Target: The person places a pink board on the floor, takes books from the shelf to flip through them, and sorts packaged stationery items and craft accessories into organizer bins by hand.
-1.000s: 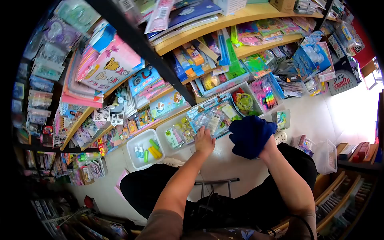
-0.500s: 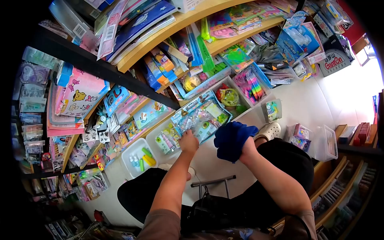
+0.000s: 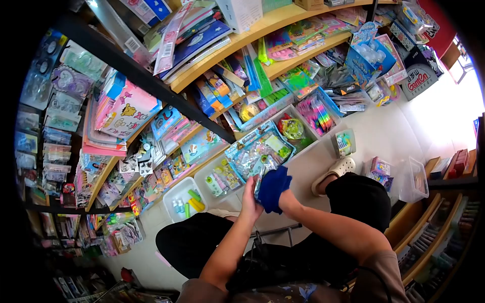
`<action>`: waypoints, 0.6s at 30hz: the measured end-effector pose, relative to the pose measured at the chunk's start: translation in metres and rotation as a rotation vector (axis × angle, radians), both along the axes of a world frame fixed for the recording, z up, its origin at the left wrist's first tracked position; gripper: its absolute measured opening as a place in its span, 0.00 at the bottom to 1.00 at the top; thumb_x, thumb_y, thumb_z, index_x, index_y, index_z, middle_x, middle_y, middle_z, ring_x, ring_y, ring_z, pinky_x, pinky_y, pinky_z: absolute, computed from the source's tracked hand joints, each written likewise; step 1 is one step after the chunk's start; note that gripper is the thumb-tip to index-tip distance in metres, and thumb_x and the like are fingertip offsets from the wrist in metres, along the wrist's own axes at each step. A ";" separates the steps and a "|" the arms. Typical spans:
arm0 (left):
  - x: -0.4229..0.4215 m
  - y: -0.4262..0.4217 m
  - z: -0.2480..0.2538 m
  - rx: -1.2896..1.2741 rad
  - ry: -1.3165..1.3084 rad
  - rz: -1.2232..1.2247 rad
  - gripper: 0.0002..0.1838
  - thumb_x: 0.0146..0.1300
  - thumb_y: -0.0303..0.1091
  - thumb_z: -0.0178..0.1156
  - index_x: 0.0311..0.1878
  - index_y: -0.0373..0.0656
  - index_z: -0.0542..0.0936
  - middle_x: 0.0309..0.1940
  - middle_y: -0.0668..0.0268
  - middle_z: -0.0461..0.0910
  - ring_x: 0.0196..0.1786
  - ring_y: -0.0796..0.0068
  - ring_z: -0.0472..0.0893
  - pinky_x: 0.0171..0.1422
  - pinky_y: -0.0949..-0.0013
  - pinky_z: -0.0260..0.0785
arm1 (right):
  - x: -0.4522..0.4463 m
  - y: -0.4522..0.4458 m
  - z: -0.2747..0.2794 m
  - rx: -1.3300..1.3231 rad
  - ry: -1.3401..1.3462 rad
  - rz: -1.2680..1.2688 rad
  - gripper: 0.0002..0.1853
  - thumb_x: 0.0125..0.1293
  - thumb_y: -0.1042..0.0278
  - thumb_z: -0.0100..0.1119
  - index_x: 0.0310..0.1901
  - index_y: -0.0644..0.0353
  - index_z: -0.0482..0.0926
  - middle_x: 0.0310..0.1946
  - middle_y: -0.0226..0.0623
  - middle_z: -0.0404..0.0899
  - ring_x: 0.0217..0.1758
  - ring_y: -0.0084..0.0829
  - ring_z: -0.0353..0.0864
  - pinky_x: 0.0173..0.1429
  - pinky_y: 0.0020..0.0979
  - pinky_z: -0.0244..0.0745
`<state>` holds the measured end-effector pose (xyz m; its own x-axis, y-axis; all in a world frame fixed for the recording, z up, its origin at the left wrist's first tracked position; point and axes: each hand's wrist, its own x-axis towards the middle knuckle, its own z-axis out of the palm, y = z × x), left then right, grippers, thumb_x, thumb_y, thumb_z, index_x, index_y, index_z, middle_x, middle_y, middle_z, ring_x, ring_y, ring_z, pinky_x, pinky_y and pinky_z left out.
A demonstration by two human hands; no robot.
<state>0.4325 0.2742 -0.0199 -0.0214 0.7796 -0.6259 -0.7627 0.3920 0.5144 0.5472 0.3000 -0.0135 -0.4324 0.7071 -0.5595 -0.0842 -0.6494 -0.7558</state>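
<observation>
Just on the near side of the blue tray [image 3: 251, 135], left hand [image 3: 249, 202] grips a small clear packet [image 3: 258, 186], partly hidden; right hand [image 3: 288, 200] clutches a blue cloth [image 3: 274, 189] against it. Likely wiping: best pinch the packet's edge, keep it flat, stroke lightly so the film doesn't crumple.

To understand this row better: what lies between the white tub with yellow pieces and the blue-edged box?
In the head view, a pale bin with small packets lies between them.
</observation>
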 end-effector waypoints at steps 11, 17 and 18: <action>0.016 -0.027 -0.017 -0.003 0.306 -0.228 0.23 0.64 0.37 0.52 0.61 0.41 0.65 0.50 0.69 0.72 0.46 0.79 0.73 0.50 0.75 0.64 | 0.012 0.010 -0.043 0.086 -0.244 -0.315 0.13 0.54 0.78 0.46 0.42 0.66 0.73 0.32 0.41 0.78 0.34 0.31 0.78 0.36 0.31 0.73; 0.004 -0.040 -0.005 0.122 0.168 -0.254 0.17 0.62 0.29 0.53 0.54 0.39 0.71 0.41 0.68 0.76 0.44 0.80 0.74 0.50 0.76 0.65 | 0.026 0.046 -0.042 0.011 -0.138 -0.488 0.07 0.61 0.70 0.50 0.38 0.62 0.74 0.29 0.34 0.75 0.31 0.25 0.75 0.33 0.27 0.70; 0.001 -0.040 -0.002 0.092 0.077 -0.171 0.15 0.61 0.26 0.52 0.53 0.39 0.72 0.41 0.67 0.77 0.40 0.78 0.76 0.45 0.74 0.69 | 0.026 0.049 -0.046 -0.018 -0.028 -0.498 0.07 0.61 0.70 0.50 0.38 0.62 0.74 0.30 0.33 0.75 0.31 0.25 0.75 0.34 0.28 0.70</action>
<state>0.4335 0.2339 -0.0215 0.0711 0.8296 -0.5538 -0.6462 0.4613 0.6080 0.5728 0.3490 -0.0597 -0.0299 0.8139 -0.5802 -0.3674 -0.5488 -0.7509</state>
